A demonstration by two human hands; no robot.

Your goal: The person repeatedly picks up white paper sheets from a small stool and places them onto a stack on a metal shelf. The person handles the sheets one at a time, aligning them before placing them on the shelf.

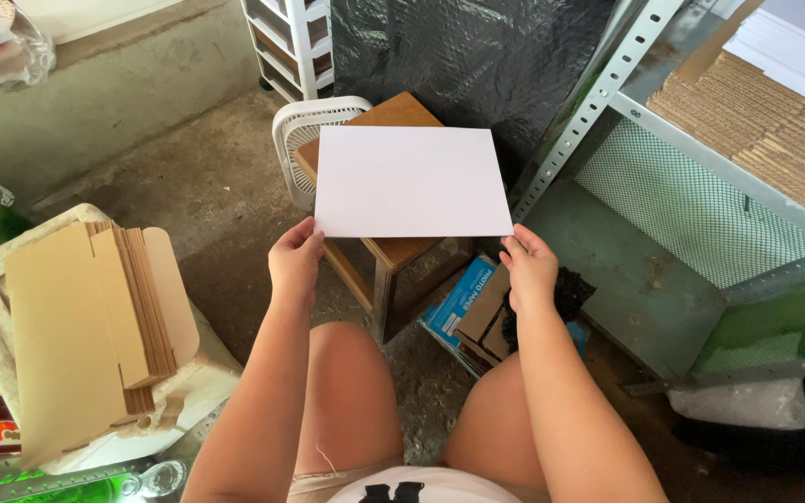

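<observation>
A blank white rectangular sheet (409,180) is held flat in front of me, above a small wooden stool (393,251). My left hand (295,263) pinches its near left corner. My right hand (528,270) pinches its near right corner. Both of my bare knees show below the hands, and the sheet hides most of the stool's top.
A stack of flat brown cardboard blanks (95,317) lies on a white foam box (193,382) at my left. A white fan (302,140) stands behind the stool. A blue box (457,303) lies on the concrete floor. A metal shelf (701,168) with corrugated cardboard (766,121) is at right.
</observation>
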